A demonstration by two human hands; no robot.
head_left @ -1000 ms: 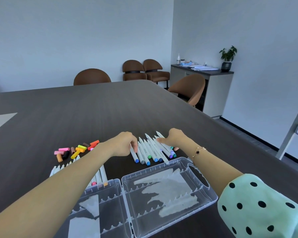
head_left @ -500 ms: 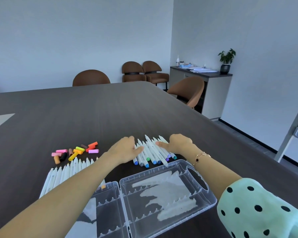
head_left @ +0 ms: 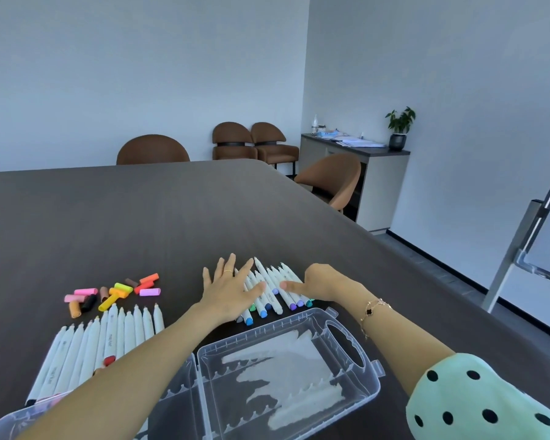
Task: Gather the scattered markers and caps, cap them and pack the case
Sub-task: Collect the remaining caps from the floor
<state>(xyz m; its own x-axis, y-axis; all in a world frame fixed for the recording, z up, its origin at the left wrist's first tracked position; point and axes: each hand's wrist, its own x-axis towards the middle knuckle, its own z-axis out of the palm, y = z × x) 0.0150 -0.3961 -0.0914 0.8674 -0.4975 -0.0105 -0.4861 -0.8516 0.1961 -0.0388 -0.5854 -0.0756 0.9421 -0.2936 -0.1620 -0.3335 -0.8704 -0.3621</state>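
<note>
A clear plastic case (head_left: pixel 367 389) lies open at the near edge of the dark table. Just beyond it is a row of white markers (head_left: pixel 269 290) with coloured ends. My left hand (head_left: pixel 232 289) rests flat on the left side of that row, fingers spread. On the right side of the same row my right hand (head_left: pixel 323 284) touches the markers, thumb pointing left. A second row of white markers (head_left: pixel 108 338) lies to the left, partly hidden by my left forearm. Several loose coloured caps (head_left: pixel 115 292) are scattered beyond it.
The dark table (head_left: pixel 140 217) stretches far ahead. Brown chairs (head_left: pixel 153 150) stand at its far edge and right side. A grey cabinet (head_left: pixel 375 173) with a plant is at the back right, a whiteboard stand (head_left: pixel 521 249) at the right.
My left hand has gone from curled to flat with fingers spread over the markers. Both hands and the right row of markers sit closer to the case. The view has tilted down slightly.
</note>
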